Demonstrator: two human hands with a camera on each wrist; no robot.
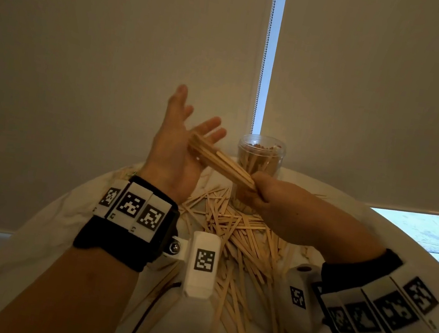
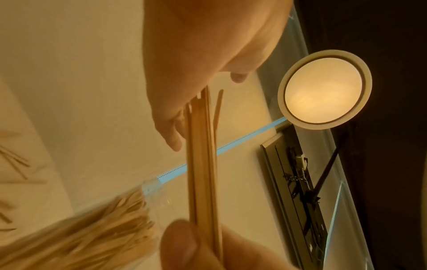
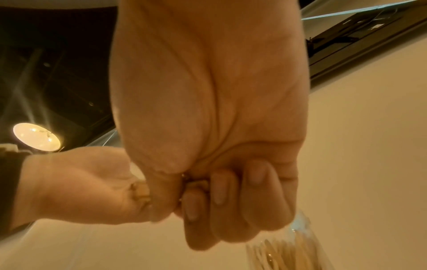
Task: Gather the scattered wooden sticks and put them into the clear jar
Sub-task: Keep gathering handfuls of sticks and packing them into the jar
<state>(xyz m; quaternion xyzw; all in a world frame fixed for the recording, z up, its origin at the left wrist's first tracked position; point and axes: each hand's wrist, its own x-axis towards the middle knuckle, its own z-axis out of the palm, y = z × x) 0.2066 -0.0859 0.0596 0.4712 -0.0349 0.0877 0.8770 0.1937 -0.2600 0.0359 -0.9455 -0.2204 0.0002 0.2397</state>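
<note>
My right hand (image 1: 259,190) grips one end of a bundle of wooden sticks (image 1: 222,161) in a fist above the table. The bundle's far end butts against the flat palm of my left hand (image 1: 184,144), whose fingers are spread and straight. In the left wrist view the bundle (image 2: 203,164) runs from that palm down to the right hand's fingers (image 2: 182,243). The right wrist view shows curled fingers (image 3: 221,193) around the stick ends. The clear jar (image 1: 260,156), partly filled with sticks, stands upright just behind the hands. Many loose sticks (image 1: 238,240) lie scattered on the table.
The round white table (image 1: 39,239) holds the pile between my forearms. A roller blind with a bead chain (image 1: 263,59) hangs close behind the jar. A window sill shows at the right (image 1: 430,232). Ceiling lamp (image 2: 323,89) appears in the wrist views.
</note>
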